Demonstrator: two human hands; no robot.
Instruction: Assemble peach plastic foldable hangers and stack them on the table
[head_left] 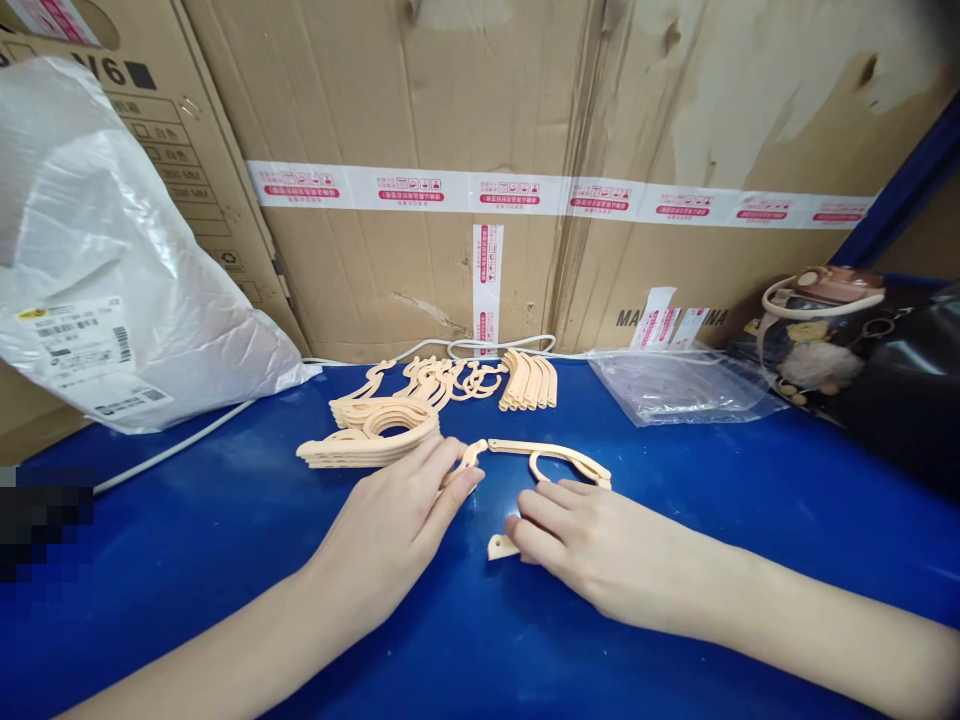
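My left hand (386, 525) is closed, pinching a small cream plastic piece (472, 455) with a rounded tip, which looks like a hanger hook; the fingers hide most of it. My right hand (600, 550) is closed on a cream hanger arm (501, 547), whose flat end with a hole sticks out to the left. Just beyond the right fingers lies another curved hanger arm (544, 448), its left end close to the hook's tip. Whether the two arms are joined under my right hand I cannot tell. Beside my left hand is a stack of folded hanger pieces (367, 447).
Behind the stack lie several loose hooks (431, 380) and a row of curved arms (529, 380) on the blue table (420, 650). A white parcel bag (135, 250) stands left, a clear plastic bag (675, 385) and bottle (817, 330) right. Cardboard boxes (405, 270) wall the back.
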